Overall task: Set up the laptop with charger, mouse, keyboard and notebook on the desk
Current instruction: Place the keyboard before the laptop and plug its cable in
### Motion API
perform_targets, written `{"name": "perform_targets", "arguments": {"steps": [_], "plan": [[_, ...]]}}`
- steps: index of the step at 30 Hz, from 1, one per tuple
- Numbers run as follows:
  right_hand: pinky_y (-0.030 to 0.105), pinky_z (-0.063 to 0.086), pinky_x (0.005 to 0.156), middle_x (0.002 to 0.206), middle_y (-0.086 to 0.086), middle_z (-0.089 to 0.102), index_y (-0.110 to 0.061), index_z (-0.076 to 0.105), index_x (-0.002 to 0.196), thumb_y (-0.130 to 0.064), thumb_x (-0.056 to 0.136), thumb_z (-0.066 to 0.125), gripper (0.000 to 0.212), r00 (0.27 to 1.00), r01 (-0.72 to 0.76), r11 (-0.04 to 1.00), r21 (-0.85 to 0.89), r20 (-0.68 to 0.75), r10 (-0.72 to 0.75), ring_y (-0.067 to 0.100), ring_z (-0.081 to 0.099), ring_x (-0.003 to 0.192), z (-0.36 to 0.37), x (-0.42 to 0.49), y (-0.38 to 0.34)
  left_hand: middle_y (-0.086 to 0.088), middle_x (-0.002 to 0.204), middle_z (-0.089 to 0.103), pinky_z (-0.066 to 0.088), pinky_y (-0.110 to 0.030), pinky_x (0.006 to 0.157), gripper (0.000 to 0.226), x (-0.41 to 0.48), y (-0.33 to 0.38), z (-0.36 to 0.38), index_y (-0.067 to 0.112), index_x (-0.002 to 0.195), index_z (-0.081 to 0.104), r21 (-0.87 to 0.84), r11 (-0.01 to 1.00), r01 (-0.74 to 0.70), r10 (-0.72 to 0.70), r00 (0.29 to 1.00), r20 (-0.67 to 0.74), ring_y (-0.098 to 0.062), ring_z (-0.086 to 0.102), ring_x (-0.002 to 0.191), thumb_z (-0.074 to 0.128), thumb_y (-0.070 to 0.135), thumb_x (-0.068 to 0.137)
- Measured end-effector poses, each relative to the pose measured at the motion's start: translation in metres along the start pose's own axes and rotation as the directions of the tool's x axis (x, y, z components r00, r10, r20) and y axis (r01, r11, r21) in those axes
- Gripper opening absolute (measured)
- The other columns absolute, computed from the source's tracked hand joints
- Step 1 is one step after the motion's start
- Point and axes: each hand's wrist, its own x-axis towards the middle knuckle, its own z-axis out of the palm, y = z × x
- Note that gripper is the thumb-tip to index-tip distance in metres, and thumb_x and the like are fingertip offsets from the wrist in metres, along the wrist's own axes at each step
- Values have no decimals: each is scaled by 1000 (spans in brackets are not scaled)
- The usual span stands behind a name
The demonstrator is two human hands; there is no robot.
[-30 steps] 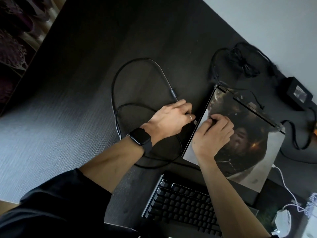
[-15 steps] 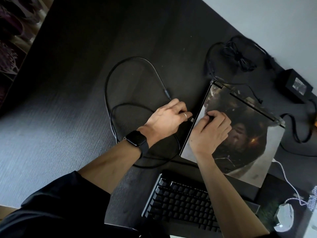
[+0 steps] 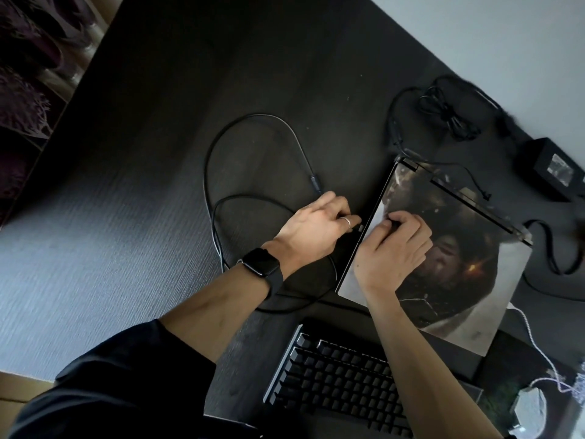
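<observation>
Colours as you see them:
- matte black counter [image 3: 158,217], fine streaked grain, greyish sheen on the left
- closed laptop lid [image 3: 468,248]: printed skin, dark brown-black figure, small orange glint, pale grey-white corners
- black keyboard [image 3: 332,381], black keycaps, silvery left edge
- black looped cable [image 3: 207,160]
- black charger brick [image 3: 547,169], silvery label
- white mouse [image 3: 531,410] with white braided lead [image 3: 527,327]
- black square watch [image 3: 260,262], black strap
- silver ring [image 3: 346,221]
- black sleeve [image 3: 110,384]
- pale grey wall [image 3: 506,42]
</observation>
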Motion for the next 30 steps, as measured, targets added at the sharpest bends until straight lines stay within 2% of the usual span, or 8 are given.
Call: {"name": "perform_targets", "arguments": {"steps": [2, 8, 12, 16, 20, 24, 26, 30], "plan": [[31, 31, 81, 114, 11, 57, -12, 59, 101, -12, 85, 55, 16, 1000, 1, 1000, -1, -1, -1, 31, 51, 101, 1, 0, 0, -4, 96, 60, 57, -35, 65, 34, 3, 0, -4, 13, 113, 74, 26, 1000, -17, 16, 999, 29, -18, 46, 97, 70, 0, 81], [29, 29, 81, 113, 11, 57, -12, 59, 101, -11, 85, 57, 16, 1000, 10, 1000, -5, -6, -10, 30, 51, 101, 2, -1, 2, -3, 91, 61, 56, -30, 61, 37, 8, 0, -8, 13, 102, 75, 74, 991, -113, 110, 993, 39, -19, 51, 93, 75, -6, 71], [29, 28, 81, 114, 11, 57, -12, 59, 101, -11, 85, 57, 16, 1000, 7, 1000, -11, -7, -7, 31, 51, 101, 3, -1, 3, -3, 91, 60, 59, -31, 61, 35, 7, 2, -4, 13, 102, 75, 87, 992, -94, 92, 995, 27, -19, 51, 93, 75, -5, 71], [32, 32, 80, 114, 10, 57, -12, 59, 101, -11, 85, 56, 16, 1000, 4, 1000, -20, 0, -4, 31, 51, 101, 3, -1, 4, -3, 91, 60, 58, -33, 59, 39, 1, 8, 2, 12, 108, 75, 42, 999, -15, 15, 1000, -9, -21, 51, 92, 77, -3, 73], [33, 32, 80, 114, 11, 57, -12, 59, 101, -11, 85, 56, 16, 1000, 7, 1000, -14, -7, -7, 30, 50, 101, 3, -1, 3, -5, 96, 61, 59, -37, 64, 38, 1, 4, 0, 11, 115, 72, 42, 999, -32, 31, 999, 30, -24, 55, 95, 70, -3, 79], [36, 35, 80, 114, 10, 57, -13, 58, 102, -13, 86, 55, 16, 1000, 9, 1000, -15, 0, -9, 30, 50, 102, 2, -2, 3, -4, 95, 61, 58, -36, 57, 33, 2, 2, -2, 13, 107, 74, 91, 993, -71, 68, 997, 29, -20, 49, 93, 72, -1, 77], [38, 37, 80, 115, 9, 56, -14, 58, 102, -14, 88, 54, 15, 1000, 9, 1000, -18, 8, -9, 29, 50, 102, 2, -2, 3, -3, 93, 61, 56, -32, 56, 34, 2, 4, -4, 13, 104, 75, 138, 986, -98, 95, 995, 26, -20, 53, 91, 72, -2, 73], [38, 38, 80, 116, 9, 56, -15, 58, 103, -17, 89, 53, 14, 1000, 13, 999, -37, 17, -12, 29, 50, 103, 2, -1, 4, -5, 95, 61, 55, -33, 59, 35, 2, 2, -2, 10, 108, 72, 216, 966, -139, 132, 990, 46, -21, 49, 92, 60, -1, 77]]}}
